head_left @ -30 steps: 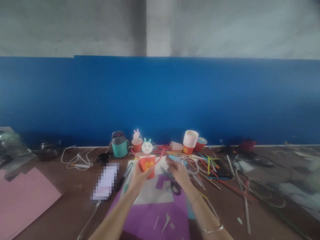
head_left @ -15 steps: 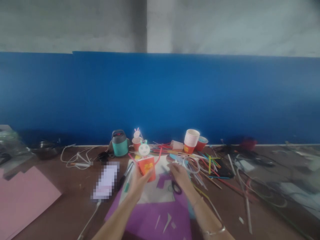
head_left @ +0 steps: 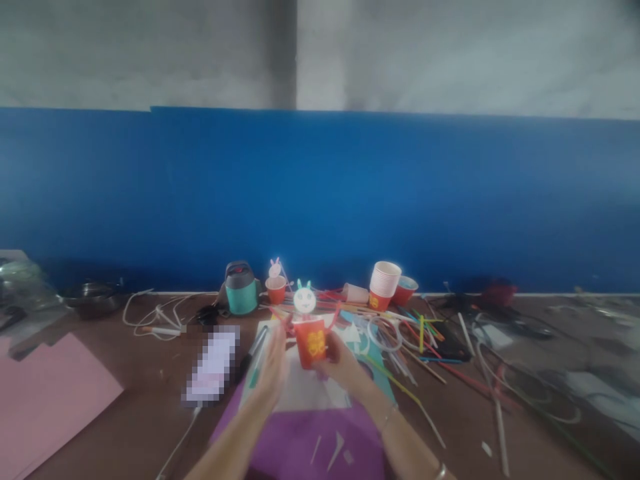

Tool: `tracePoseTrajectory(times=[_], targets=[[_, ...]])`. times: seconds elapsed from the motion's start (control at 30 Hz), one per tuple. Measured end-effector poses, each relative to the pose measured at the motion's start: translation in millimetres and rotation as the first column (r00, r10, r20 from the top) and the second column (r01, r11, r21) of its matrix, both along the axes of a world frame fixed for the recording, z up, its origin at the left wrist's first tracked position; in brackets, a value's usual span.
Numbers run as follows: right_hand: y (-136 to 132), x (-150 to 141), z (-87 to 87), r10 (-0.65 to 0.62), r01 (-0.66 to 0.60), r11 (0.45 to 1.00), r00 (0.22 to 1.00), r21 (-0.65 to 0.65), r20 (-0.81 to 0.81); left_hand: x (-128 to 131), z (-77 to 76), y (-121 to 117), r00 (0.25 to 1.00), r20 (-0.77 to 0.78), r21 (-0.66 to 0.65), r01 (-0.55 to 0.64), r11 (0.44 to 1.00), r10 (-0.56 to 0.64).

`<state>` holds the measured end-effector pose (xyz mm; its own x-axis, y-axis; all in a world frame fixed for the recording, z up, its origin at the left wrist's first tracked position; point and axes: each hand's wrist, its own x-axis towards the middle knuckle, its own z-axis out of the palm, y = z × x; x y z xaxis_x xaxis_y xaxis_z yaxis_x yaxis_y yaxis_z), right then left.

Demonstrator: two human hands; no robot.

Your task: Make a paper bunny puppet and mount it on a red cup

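A red paper cup (head_left: 311,341) with yellow lettering is held upright above the papers by my right hand (head_left: 344,363), which grips its lower right side. From its top rises a white bunny face (head_left: 304,301) with pale green ears, and red pipe-cleaner arms stick out at both sides. My left hand (head_left: 273,365) is beside the cup on the left, fingers straight and open; whether it touches the cup I cannot tell. Under both hands lie a white sheet (head_left: 300,395) and a purple sheet (head_left: 295,433) with small paper scraps on it.
Behind stand a teal jar (head_left: 241,297), a second bunny cup (head_left: 275,290) and a stack of paper cups (head_left: 384,283). Pipe cleaners (head_left: 420,337) spread to the right. A phone (head_left: 213,365) and pink paper (head_left: 55,400) lie on the left.
The cup has moved to the right and turned, passing from my left hand into my right. My left hand has released it, its fingers now straight. My right hand came leftward from the pipe cleaners.
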<state>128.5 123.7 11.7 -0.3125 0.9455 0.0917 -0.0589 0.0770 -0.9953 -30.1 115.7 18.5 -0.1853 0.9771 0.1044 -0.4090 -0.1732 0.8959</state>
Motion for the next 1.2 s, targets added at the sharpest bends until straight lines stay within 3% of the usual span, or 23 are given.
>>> tracePoseTrajectory(times=[0.1, 0.27, 0.47, 0.67, 0.83, 1.03, 1.2], targets=[[0.0, 4.9, 1.8, 0.037, -0.038, 0.999, 0.998, -0.018, -0.047, -11.4, 10.1, 6.8, 0.977, 0.212, -0.006, -0.017, 1.0, 0.018], [-2.4, 5.7, 1.0, 0.064, -0.065, 0.998, 0.993, -0.013, -0.094, -18.5, 21.8, 10.8, 0.902, 0.428, -0.192, 0.147, 0.97, -0.052], [-2.7, 3.5, -0.3, 0.073, -0.075, 0.997, 0.991, -0.013, -0.108, -15.3, 24.9, 6.2, 0.913, 0.382, -0.223, 0.239, 0.945, -0.141], [-4.8, 1.9, 2.8, 0.121, -0.117, 0.992, 0.987, 0.049, -0.107, -13.3, 24.6, 9.2, 0.916, 0.38, -0.204, 0.216, 0.955, -0.126], [-9.1, -1.9, 6.7, 0.125, -0.125, 0.992, 0.985, 0.009, -0.12, -15.5, 17.4, 13.8, 0.912, 0.368, -0.14, 0.246, 0.959, -0.18], [-8.4, -6.1, 3.4, 0.023, -0.018, 0.999, 0.991, 0.036, -0.131, -12.1, 8.4, 12.1, 0.929, 0.302, -0.163, 0.271, 0.949, -0.214], [-4.5, -5.4, -1.6, 0.004, -0.001, 0.999, 0.995, 0.035, -0.104, -11.2, 8.1, 11.3, 0.9, 0.392, -0.132, 0.261, 0.956, -0.192]])
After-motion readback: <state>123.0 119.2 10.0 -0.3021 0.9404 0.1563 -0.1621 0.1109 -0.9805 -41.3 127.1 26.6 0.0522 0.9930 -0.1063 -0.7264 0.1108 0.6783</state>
